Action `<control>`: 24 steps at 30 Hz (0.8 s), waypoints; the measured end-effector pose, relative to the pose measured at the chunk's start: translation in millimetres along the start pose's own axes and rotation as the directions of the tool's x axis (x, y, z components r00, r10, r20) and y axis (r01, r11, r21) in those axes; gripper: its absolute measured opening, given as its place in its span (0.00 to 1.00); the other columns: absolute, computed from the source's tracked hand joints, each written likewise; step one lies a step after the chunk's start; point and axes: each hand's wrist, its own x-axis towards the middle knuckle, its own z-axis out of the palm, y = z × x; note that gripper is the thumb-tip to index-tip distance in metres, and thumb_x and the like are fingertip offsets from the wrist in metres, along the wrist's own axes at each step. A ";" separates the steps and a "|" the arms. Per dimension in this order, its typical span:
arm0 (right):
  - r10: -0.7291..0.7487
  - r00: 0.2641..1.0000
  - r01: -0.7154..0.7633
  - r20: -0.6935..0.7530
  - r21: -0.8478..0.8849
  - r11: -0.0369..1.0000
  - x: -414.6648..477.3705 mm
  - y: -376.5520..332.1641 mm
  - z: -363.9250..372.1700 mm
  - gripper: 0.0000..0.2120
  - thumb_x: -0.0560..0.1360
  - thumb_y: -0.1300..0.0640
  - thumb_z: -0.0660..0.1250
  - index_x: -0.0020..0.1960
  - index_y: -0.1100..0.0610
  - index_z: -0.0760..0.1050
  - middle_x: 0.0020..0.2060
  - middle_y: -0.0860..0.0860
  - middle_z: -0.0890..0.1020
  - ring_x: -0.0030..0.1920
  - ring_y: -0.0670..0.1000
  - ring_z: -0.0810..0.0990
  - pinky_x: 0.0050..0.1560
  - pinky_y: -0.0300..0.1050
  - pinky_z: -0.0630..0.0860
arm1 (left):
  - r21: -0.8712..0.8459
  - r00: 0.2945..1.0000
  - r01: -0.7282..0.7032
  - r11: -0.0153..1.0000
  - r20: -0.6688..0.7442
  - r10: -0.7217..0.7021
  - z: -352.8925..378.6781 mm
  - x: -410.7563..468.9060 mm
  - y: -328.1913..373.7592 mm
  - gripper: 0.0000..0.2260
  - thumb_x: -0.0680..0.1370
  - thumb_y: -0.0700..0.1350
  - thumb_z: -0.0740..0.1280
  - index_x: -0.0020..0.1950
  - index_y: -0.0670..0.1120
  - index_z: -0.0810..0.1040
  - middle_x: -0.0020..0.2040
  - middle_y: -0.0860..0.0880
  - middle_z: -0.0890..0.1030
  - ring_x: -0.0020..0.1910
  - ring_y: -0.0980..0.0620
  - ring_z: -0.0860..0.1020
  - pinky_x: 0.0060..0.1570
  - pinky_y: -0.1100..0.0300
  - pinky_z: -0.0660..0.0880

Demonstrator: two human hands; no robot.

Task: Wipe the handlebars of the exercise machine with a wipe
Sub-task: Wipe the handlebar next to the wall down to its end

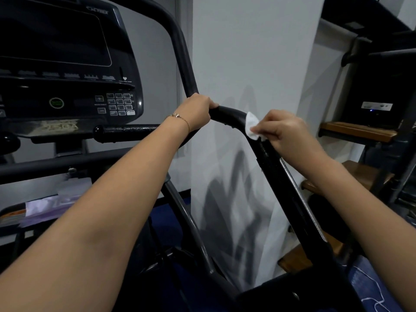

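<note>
- Right hand pinches a small white crumpled wipe and presses it on the black padded tubular handlebar, just below the bend.
- Left hand clenches the same bar, well left of the wipe, forearm outstretched.
- Right knuckles face up; its thumb is probably underneath, hidden.

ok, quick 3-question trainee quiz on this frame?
1. Which hand holds the wipe? A) left B) right
2. True or false: the left hand hangs free of the handlebar.
3. Where on the handlebar is the wipe pressed?
Key: 1. B, the right hand pinches it. 2. False, it grips the handlebar. 3. On the bend, just right of the left hand.
</note>
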 end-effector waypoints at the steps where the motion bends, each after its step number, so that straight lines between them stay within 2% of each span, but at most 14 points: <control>1: 0.017 1.000 -0.017 0.011 0.020 1.000 -1.9 1.1 -3.5 0.11 0.70 0.70 0.64 0.47 0.61 0.83 0.38 0.57 0.80 0.39 0.58 0.78 0.39 0.46 0.72 | 0.002 1.000 -0.002 1.000 0.002 0.002 0.2 -0.6 -0.1 0.26 0.74 0.29 0.53 0.66 0.49 0.75 0.59 0.41 0.78 0.59 0.43 0.75 0.58 0.50 0.74; 4: 0.109 0.993 -0.110 0.031 0.028 0.994 17.5 1.8 -1.3 0.10 0.73 0.67 0.64 0.48 0.62 0.83 0.40 0.58 0.79 0.40 0.59 0.77 0.41 0.46 0.71 | 0.002 1.000 -0.002 1.000 0.003 0.002 -1.3 -1.8 2.4 0.26 0.74 0.29 0.54 0.67 0.48 0.74 0.59 0.42 0.78 0.61 0.43 0.73 0.59 0.51 0.73; 9: -0.066 0.997 0.070 0.049 -0.090 0.993 12.3 -8.0 4.6 0.11 0.68 0.67 0.64 0.44 0.61 0.84 0.38 0.57 0.80 0.39 0.60 0.77 0.39 0.48 0.73 | 0.025 0.999 0.003 1.000 0.035 -0.003 -3.3 -4.8 5.4 0.26 0.74 0.29 0.53 0.68 0.48 0.73 0.60 0.40 0.78 0.59 0.42 0.74 0.57 0.49 0.74; 11: -0.052 0.997 0.057 0.064 -0.078 0.995 3.8 -7.1 -4.3 0.10 0.68 0.68 0.65 0.44 0.60 0.84 0.38 0.56 0.81 0.39 0.60 0.78 0.39 0.49 0.75 | 0.014 0.998 0.015 1.000 0.057 -0.016 -4.9 -6.5 5.7 0.27 0.74 0.29 0.53 0.68 0.48 0.72 0.60 0.40 0.77 0.58 0.42 0.75 0.58 0.49 0.74; 13: 0.046 0.996 -0.042 0.080 -0.049 0.998 11.9 -6.8 -10.2 0.10 0.71 0.68 0.66 0.47 0.60 0.83 0.42 0.57 0.80 0.43 0.59 0.79 0.43 0.49 0.74 | -0.050 0.994 0.062 0.997 0.095 -0.057 -7.1 -9.1 7.9 0.24 0.75 0.31 0.53 0.67 0.47 0.74 0.60 0.42 0.77 0.55 0.45 0.75 0.57 0.55 0.73; 15: 0.102 0.994 -0.103 0.031 0.011 0.995 26.4 -10.5 -9.7 0.08 0.72 0.67 0.66 0.48 0.61 0.83 0.43 0.57 0.80 0.44 0.57 0.78 0.46 0.45 0.71 | -0.247 0.993 0.122 0.961 0.032 -0.117 -7.6 -13.3 14.3 0.18 0.77 0.35 0.55 0.62 0.44 0.77 0.55 0.46 0.79 0.50 0.49 0.75 0.52 0.61 0.71; 16: 0.108 0.994 -0.107 -0.019 0.050 0.993 33.3 -15.2 -8.2 0.08 0.72 0.66 0.66 0.48 0.61 0.82 0.43 0.57 0.79 0.43 0.55 0.78 0.46 0.44 0.72 | -0.431 0.985 0.150 0.890 -0.012 -0.172 -7.3 -18.1 18.8 0.13 0.78 0.38 0.58 0.58 0.42 0.79 0.51 0.47 0.79 0.48 0.49 0.77 0.50 0.61 0.72; 17: 0.101 0.992 -0.095 -0.070 0.083 0.992 38.9 -21.3 -6.4 0.07 0.72 0.66 0.66 0.47 0.61 0.82 0.42 0.56 0.78 0.42 0.54 0.77 0.46 0.44 0.73 | -0.655 0.974 0.164 0.738 -0.012 -0.227 -8.9 -25.9 24.6 0.10 0.79 0.41 0.60 0.53 0.40 0.80 0.46 0.47 0.79 0.44 0.49 0.78 0.47 0.60 0.75; 18: 0.093 0.990 -0.082 -0.106 0.104 0.991 42.6 -27.0 -4.6 0.07 0.71 0.65 0.66 0.46 0.62 0.81 0.42 0.56 0.78 0.42 0.53 0.77 0.46 0.44 0.74 | -0.829 0.965 0.179 0.530 0.043 -0.259 -11.8 -34.0 30.0 0.09 0.79 0.44 0.63 0.49 0.40 0.79 0.41 0.46 0.79 0.39 0.49 0.78 0.42 0.60 0.77; 19: 0.088 0.988 -0.074 -0.124 0.115 0.991 44.9 -31.8 -2.6 0.06 0.71 0.66 0.66 0.45 0.62 0.80 0.42 0.55 0.77 0.42 0.53 0.77 0.46 0.45 0.75 | -0.921 0.961 0.208 0.328 0.130 -0.243 -15.1 -40.8 34.1 0.11 0.78 0.47 0.65 0.47 0.39 0.78 0.38 0.45 0.78 0.35 0.50 0.78 0.39 0.61 0.78; 20: 0.088 0.988 -0.073 -0.129 0.122 0.990 46.0 -35.6 0.0 0.06 0.70 0.66 0.65 0.44 0.62 0.80 0.41 0.53 0.77 0.42 0.52 0.77 0.46 0.45 0.75 | -0.952 0.958 0.242 0.188 0.205 -0.199 -17.8 -46.2 36.3 0.12 0.78 0.49 0.66 0.48 0.39 0.78 0.38 0.45 0.79 0.34 0.51 0.78 0.40 0.62 0.79; 22: 0.096 0.988 -0.080 -0.120 0.134 0.988 46.4 -41.5 4.3 0.06 0.69 0.67 0.65 0.43 0.63 0.79 0.41 0.51 0.75 0.42 0.51 0.77 0.47 0.46 0.75 | -0.960 0.955 0.278 0.040 0.271 -0.122 -21.4 -53.4 38.1 0.13 0.77 0.48 0.67 0.51 0.37 0.78 0.40 0.44 0.80 0.35 0.52 0.80 0.47 0.61 0.80; 24: 0.109 0.989 -0.090 -0.095 0.186 0.978 45.8 -45.8 7.2 0.04 0.69 0.65 0.66 0.44 0.63 0.79 0.41 0.50 0.75 0.42 0.51 0.77 0.47 0.46 0.76 | -0.967 0.958 0.253 -0.014 0.253 -0.133 -22.6 -56.4 36.4 0.10 0.77 0.43 0.67 0.52 0.36 0.77 0.40 0.44 0.79 0.31 0.55 0.79 0.45 0.62 0.80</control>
